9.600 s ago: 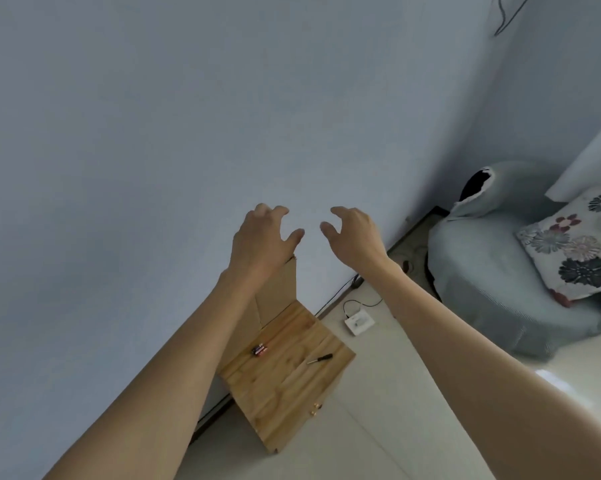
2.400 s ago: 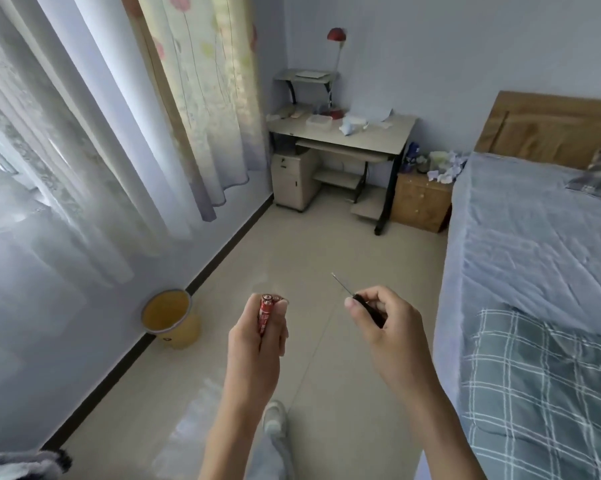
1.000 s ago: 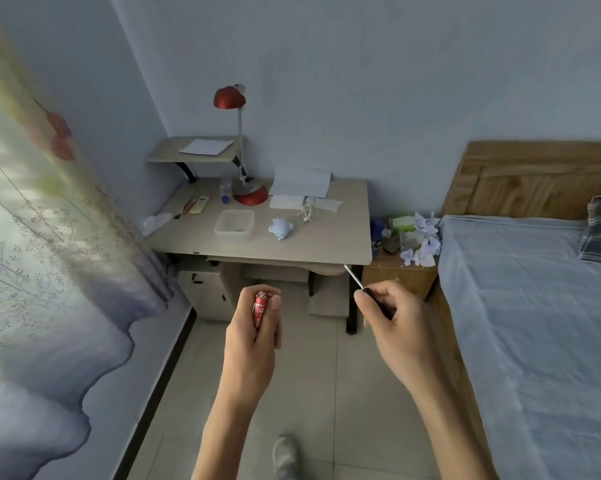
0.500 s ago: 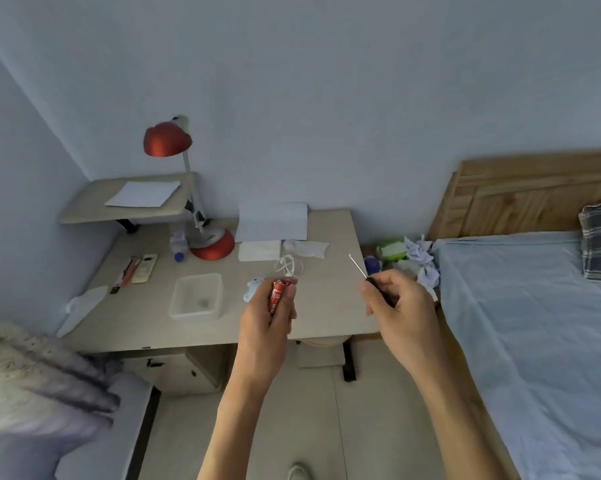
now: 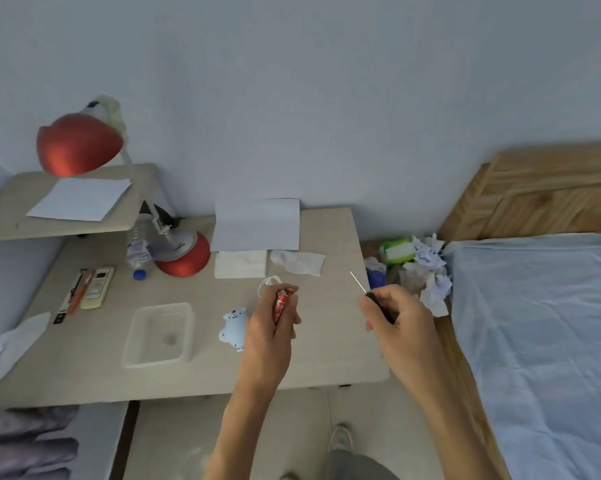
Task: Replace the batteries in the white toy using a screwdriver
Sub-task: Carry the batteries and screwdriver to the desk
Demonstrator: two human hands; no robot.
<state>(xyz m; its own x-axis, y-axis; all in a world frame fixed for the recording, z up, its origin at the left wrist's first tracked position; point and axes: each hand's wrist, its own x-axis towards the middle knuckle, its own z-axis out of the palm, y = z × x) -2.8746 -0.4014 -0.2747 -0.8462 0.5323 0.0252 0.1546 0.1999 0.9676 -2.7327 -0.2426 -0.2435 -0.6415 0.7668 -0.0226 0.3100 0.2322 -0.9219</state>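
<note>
The white bear-shaped toy [image 5: 232, 328] lies flat on the beige desk [image 5: 337, 341], just left of my left hand. My left hand [image 5: 269, 336] is shut on red batteries [image 5: 281, 304], held upright above the desk. My right hand [image 5: 398, 327] grips a small screwdriver [image 5: 359, 284] by its dark handle. The thin metal shaft points up and to the left. Both hands hover over the right half of the desk, about a hand's width apart.
A clear plastic tray [image 5: 158, 336] sits left of the toy. Behind are a red desk lamp [image 5: 80, 143], a small bottle [image 5: 138, 254], papers [image 5: 255, 225], tissues [image 5: 297, 261] and remotes [image 5: 96, 287]. A cluttered nightstand [image 5: 410, 268] and a bed [image 5: 541, 341] lie to the right.
I have walked from a wooden stool across the room to the desk, now holding batteries and a screwdriver. The desk has come close under my hands.
</note>
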